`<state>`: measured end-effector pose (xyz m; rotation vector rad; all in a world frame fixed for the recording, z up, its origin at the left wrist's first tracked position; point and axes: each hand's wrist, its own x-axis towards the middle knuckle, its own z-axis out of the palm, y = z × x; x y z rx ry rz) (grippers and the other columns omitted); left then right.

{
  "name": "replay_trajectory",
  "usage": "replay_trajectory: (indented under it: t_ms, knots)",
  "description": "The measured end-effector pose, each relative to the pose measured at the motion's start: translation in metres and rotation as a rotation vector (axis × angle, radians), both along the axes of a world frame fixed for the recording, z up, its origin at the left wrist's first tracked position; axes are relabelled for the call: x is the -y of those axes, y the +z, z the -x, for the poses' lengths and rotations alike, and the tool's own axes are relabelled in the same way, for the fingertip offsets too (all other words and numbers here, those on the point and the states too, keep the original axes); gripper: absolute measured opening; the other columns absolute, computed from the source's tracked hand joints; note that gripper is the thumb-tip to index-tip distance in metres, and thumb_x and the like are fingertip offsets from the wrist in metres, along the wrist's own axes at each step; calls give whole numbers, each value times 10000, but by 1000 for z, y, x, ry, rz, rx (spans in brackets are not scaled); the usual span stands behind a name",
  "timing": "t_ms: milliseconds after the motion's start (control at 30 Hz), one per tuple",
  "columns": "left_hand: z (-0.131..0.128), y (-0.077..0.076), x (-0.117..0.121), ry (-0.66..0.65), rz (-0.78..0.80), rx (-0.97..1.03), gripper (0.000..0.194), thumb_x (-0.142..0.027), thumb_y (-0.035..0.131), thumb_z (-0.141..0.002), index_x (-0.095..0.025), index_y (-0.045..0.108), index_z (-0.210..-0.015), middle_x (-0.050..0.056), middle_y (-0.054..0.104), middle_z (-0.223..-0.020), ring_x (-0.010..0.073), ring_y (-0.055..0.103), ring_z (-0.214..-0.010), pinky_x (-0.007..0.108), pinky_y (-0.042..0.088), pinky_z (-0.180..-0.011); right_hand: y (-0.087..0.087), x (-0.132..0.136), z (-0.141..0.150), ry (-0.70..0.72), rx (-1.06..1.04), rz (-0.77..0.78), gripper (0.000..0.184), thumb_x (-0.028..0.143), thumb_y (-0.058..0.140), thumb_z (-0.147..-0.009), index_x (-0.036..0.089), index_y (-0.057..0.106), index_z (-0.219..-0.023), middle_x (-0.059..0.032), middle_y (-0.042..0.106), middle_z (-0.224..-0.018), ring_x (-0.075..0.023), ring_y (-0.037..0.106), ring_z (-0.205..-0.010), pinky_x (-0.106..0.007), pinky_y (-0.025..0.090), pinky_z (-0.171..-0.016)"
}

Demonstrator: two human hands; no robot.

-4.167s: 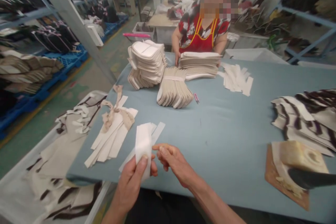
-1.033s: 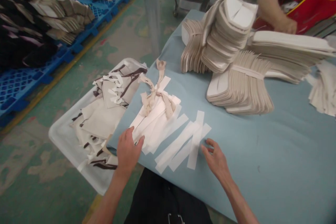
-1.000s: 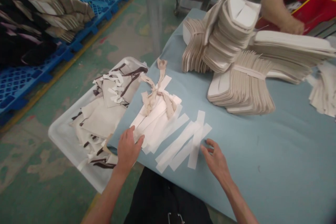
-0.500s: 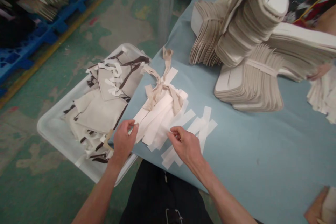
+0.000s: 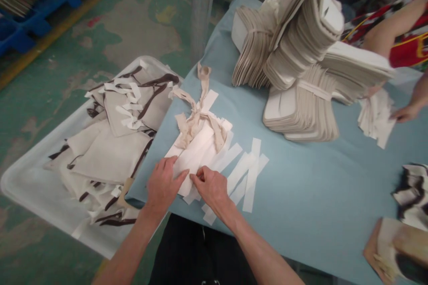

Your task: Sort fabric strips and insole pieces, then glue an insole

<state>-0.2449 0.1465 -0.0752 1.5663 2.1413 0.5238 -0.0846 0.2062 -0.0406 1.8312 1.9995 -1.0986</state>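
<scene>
Hands (image 5: 212, 187) closer together now, over white strips (image 5: 198, 151).

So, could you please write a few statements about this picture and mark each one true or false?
1. The left hand and the right hand are both at the white strips. True.
2. The table cover is red. False: the cover is blue.
3. Beige cloth ties lie across the white strips. True.
4. The bin stands on the table. False: the pale bin is beside it.
5. A co-worker's hand is at the farther strips. True.
</scene>
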Motion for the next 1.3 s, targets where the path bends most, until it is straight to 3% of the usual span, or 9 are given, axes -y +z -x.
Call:
replay_trajectory:
  t_ms: [133,267,567,900,1133,1233,1300]
  knots:
    - [4,-2,-12,-4,43,68,392,-457,662,-891,-179,615,-1164,109,684,-984,348,650,-965,481,533,-900,-5,1,-3,-39,-59,11,253,466,666,-968,236,700,-870,-5,779,-807,-188,711,-791,-294,309,-657]
    - [7,2,-21,2,89,146,320,-470,629,-851,-200,611,-1023,122,690,-1021,343,643,-996,484,512,-943,-7,-1,-5,-73,-119,37,243,450,697,-950,226,694,-858,0,768,-797,-172,686,-771,-283,305,-660]
    - [28,8,-23,100,258,320,478,-601,560,-816,-199,622,-1067,81,747,-969,267,705,-808,388,561,-763,0,1,-19,-108,-142,92,209,417,680,-968,222,720,-906,-9,777,-850,-178,671,-792,-290,302,-669]
    - [21,21,-31,89,240,296,390,-401,503,-757,-206,633,-1069,105,739,-1006,322,684,-958,435,495,-883,4,21,-48,-191,-178,67,183,369,649,-983,213,735,-943,-7,784,-872,-180,681,-811,-291,344,-693]
    - [28,54,-30,222,293,489,212,-378,475,-813,-223,597,-892,-22,583,-632,202,563,-582,316,442,-590,18,24,-57,-300,-281,63,201,334,625,-981,195,737,-888,-9,751,-793,-169,646,-740,-287,375,-684]
    - [20,76,-22,235,362,658,298,-467,495,-851,-203,603,-939,-42,539,-614,173,520,-525,298,448,-535,27,28,-50,-375,-527,135,219,378,643,-948,182,740,-936,-19,744,-817,-166,645,-754,-287,428,-717]
    - [10,90,-13,237,432,873,397,-572,561,-859,-197,603,-985,-64,496,-605,148,483,-502,287,455,-525,36,30,-41,-456,-761,239,314,456,689,-902,175,725,-1035,-42,755,-911,-177,664,-839,-292,473,-770]
